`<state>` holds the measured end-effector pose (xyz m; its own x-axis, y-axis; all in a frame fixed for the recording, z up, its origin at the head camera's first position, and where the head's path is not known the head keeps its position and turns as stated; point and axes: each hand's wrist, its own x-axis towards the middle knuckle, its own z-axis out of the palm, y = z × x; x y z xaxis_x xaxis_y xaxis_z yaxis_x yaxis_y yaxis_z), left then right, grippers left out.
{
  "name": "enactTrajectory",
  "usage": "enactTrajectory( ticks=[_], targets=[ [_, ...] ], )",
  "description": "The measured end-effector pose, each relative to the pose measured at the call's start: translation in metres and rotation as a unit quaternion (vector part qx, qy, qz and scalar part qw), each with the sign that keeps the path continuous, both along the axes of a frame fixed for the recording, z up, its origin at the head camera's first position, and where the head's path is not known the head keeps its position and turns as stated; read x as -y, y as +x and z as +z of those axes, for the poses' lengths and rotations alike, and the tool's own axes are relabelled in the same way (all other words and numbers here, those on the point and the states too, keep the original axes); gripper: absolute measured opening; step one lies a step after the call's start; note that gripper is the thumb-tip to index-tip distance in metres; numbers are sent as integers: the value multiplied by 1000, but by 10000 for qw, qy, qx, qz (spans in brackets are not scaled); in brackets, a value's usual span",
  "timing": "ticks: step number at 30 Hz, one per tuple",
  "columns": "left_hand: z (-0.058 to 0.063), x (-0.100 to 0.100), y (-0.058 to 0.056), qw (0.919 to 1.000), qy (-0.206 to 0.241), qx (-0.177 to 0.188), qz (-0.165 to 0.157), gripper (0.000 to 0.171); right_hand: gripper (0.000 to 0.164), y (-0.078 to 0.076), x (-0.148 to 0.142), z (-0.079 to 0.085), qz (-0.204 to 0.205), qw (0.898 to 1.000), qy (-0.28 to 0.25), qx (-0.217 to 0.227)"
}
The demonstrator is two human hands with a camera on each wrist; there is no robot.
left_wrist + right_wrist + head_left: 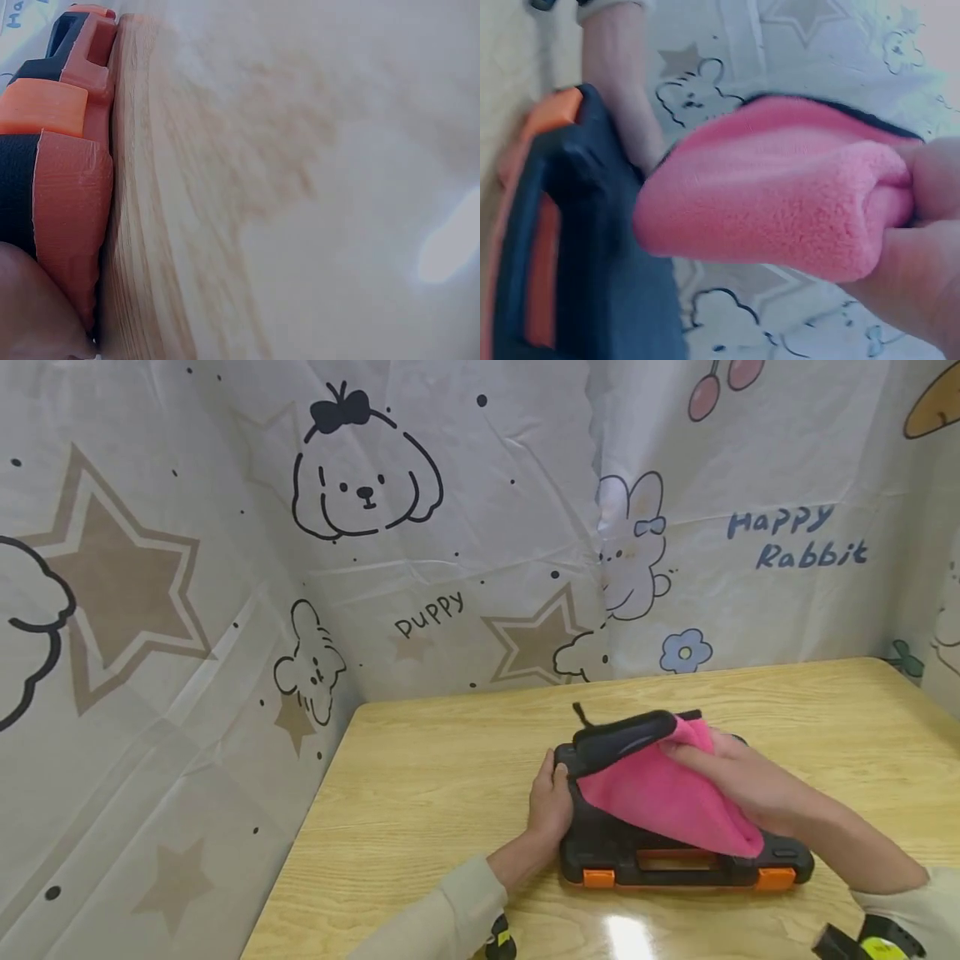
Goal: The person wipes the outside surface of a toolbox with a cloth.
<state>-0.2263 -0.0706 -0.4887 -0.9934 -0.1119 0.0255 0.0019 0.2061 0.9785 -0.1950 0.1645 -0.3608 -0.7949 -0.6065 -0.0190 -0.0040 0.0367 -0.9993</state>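
Observation:
A pink plush cloth (667, 793) hangs from my right hand (757, 781), which pinches it above a black case (622, 852) with orange latches. The cloth has a dark edge, and a dark fold with a small loop shows along its top in the head view. In the right wrist view the cloth (765, 202) is bunched between thumb and fingers. My left hand (551, 806) holds the case's left side. The case lies flat and closed, its handle towards me; the cloth and right hand hide much of its top. Its orange-red side (71, 202) shows in the left wrist view.
The case rests on a light wood-grain table (427, 777). Behind and to the left hangs a pale printed curtain (465, 510) with cartoon animals and stars. Dark devices are strapped at both wrists, and a light glare lies on the table near the front.

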Motion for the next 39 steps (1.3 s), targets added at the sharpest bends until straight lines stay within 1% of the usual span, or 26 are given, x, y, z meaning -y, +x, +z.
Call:
enactTrajectory(
  ticks=[1,4,5,7,8,9,12,13,14,15,17,20,22,24,27,29,32,36,39],
  targets=[
    [0,0,0,9999,-100,102,50,52,25,-3,-3,3,-239,9997,33,-40],
    [1,-1,0,9992,-112,365,124,53,27,-11,-13,10,-949,9950,201,-230],
    [2,-1,0,9990,-123,409,129,54,29,-14,-15,11,-1199,9916,304,-367],
    [2,-1,0,9987,-120,479,127,54,34,-21,-19,12,-1684,9799,617,-879],
    [2,-1,0,9987,-109,483,115,55,37,-24,-19,11,-1877,9719,787,-1179],
    [2,-1,0,9988,-87,479,102,55,38,-27,-19,9,-2086,9609,1016,-1513],
    [1,0,-1,9990,5,453,61,55,37,-35,-15,-2,-2585,9176,1816,-2413],
    [0,1,-1,9990,34,436,49,55,36,-38,-13,-8,-2634,9074,2021,-2575],
    [0,1,-1,9991,48,423,51,55,34,-41,-11,-14,-2632,9003,2192,-2688],
    [0,1,-1,9991,64,418,47,55,32,-43,-9,-21,-2599,8953,2376,-2729],
    [1,1,-1,9991,89,418,50,55,30,-47,-4,-34,-2369,8935,2604,-2786],
    [1,0,-1,9989,109,450,76,54,21,-49,3,-52,-1812,9001,2777,-2827],
    [1,-1,-1,9988,101,478,95,54,23,-48,7,-61,-1445,9004,2833,-2968],
    [2,-1,-1,9986,79,507,113,54,31,-46,10,-67,-1141,9017,2853,-3042],
    [2,-3,-2,9986,37,517,145,54,50,-44,11,-71,-835,8964,2988,-3165],
    [2,-3,-2,9985,29,513,164,53,57,-41,11,-72,-688,8951,3078,-3152],
    [3,-4,-2,9986,21,496,194,53,60,-35,11,-72,-515,8931,3209,-3112],
    [3,-5,-2,9987,-39,450,239,52,59,-27,10,-71,-381,8974,3260,-2948],
    [4,-5,-1,9986,-48,440,276,52,62,-22,10,-70,-298,9005,3294,-2822]
  ],
)
